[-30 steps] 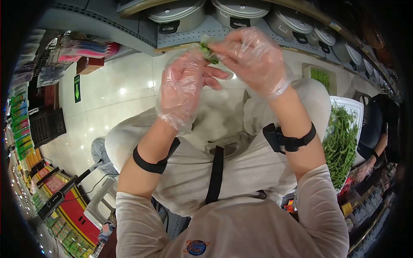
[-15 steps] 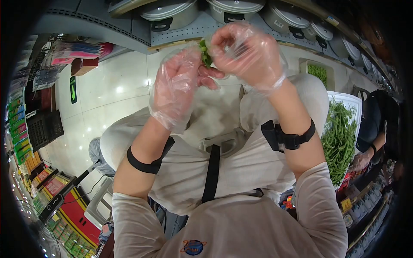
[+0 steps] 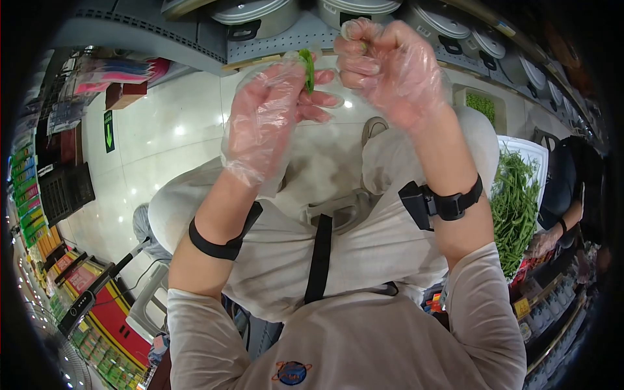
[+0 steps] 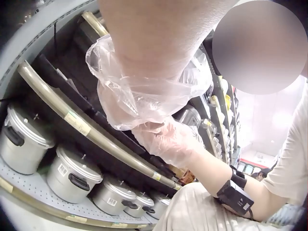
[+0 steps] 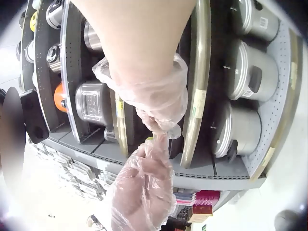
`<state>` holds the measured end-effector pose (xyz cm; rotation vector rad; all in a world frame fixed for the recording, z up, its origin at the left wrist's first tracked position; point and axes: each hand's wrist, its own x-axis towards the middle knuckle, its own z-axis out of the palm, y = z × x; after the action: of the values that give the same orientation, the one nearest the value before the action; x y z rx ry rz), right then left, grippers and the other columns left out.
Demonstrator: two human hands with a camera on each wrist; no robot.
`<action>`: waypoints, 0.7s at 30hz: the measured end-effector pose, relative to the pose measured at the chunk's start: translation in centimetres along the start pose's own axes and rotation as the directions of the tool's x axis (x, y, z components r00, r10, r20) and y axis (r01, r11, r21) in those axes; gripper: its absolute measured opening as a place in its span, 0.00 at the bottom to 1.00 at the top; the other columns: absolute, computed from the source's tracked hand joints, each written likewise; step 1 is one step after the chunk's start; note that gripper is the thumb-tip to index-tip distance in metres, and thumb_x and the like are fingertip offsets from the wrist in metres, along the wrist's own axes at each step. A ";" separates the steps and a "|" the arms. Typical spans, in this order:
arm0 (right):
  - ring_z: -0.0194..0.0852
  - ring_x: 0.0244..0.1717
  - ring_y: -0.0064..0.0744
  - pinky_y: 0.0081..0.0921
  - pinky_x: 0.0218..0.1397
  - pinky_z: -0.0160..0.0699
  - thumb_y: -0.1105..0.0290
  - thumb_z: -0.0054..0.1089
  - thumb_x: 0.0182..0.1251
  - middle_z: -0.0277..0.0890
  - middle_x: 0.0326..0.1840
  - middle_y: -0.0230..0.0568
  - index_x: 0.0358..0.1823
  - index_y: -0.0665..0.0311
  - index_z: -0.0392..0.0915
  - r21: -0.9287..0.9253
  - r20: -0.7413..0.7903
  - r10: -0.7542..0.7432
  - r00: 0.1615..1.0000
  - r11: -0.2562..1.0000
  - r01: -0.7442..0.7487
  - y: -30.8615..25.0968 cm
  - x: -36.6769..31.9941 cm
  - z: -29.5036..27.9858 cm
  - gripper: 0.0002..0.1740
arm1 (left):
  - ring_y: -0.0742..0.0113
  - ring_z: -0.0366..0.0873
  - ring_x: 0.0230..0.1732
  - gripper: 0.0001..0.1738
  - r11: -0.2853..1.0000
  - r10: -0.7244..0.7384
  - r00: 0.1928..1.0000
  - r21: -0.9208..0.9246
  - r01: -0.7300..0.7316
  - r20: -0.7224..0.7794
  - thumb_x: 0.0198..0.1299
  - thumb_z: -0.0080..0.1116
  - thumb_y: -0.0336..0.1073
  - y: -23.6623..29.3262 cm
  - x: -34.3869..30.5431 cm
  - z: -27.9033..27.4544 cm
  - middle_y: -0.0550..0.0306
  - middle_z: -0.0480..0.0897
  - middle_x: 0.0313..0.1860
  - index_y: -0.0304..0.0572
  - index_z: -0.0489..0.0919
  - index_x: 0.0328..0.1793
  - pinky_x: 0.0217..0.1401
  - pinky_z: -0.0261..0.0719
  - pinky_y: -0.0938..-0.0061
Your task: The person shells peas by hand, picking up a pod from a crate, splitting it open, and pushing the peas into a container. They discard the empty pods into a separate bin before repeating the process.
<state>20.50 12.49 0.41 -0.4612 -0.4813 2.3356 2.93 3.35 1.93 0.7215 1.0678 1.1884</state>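
In the head view my left hand (image 3: 266, 117), in a clear plastic glove, pinches a slim green pod (image 3: 309, 70) between thumb and forefinger. Its other fingers extend loosely toward the right. My right hand (image 3: 398, 78), gloved likewise, is raised beside it with curled fingers, a gap between the two hands. A tiny greenish bit (image 3: 363, 47) shows at the right fingertips. Both wrist views show the gloved hands overlapping, the left hand (image 5: 142, 192) lower in the right wrist view. The pod is mostly hidden there.
To the right stands a white tray (image 3: 543, 156) heaped with long green pods (image 3: 515, 201). Beyond the knee sits a bin (image 3: 499, 117) of small green pieces (image 3: 480, 104). Metal pots (image 3: 260, 19) line the shelf ahead. Another person's gloved hand (image 3: 545, 244) is at far right.
My right hand has moved away from the left, to the right and slightly upward, opening a gap. The left hand keeps its pinch on the pod, which now shows more fully.
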 end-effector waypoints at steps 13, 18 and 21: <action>0.62 0.27 0.18 0.17 0.32 0.65 0.66 0.55 0.64 0.69 0.25 0.25 0.49 0.73 0.78 -0.735 0.042 -0.242 0.969 0.649 0.194 0.7 -0.3 1.8 0.19 | 0.58 0.84 0.40 0.21 1.000 0.008 1.000 0.003 -0.008 -0.026 0.70 0.54 0.39 -0.3 0.4 0.1 0.43 0.82 0.47 0.26 0.72 0.57 0.40 0.85 0.69; 0.78 0.32 0.32 0.24 0.39 0.76 0.60 0.59 0.63 0.81 0.33 0.38 0.45 0.63 0.83 -0.959 0.094 -0.415 0.905 0.207 0.194 2.8 -0.4 2.1 0.16 | 0.58 0.84 0.40 0.19 0.999 0.039 0.999 0.021 -0.038 -0.027 0.70 0.52 0.39 -0.7 0.5 -0.3 0.46 0.82 0.43 0.26 0.73 0.56 0.40 0.86 0.69; 0.81 0.36 0.42 0.28 0.43 0.79 0.58 0.60 0.61 0.83 0.38 0.45 0.45 0.58 0.83 -0.977 0.188 -0.438 0.879 0.003 0.211 2.9 -0.3 2.1 0.16 | 0.58 0.85 0.40 0.17 1.000 0.020 0.997 -0.013 -0.021 -0.068 0.70 0.52 0.38 -0.4 0.3 0.0 0.48 0.82 0.41 0.27 0.74 0.54 0.40 0.86 0.70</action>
<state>18.12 9.78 0.98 -1.0144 -1.9254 1.0724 3.05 3.58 1.47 0.6874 1.1099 1.2443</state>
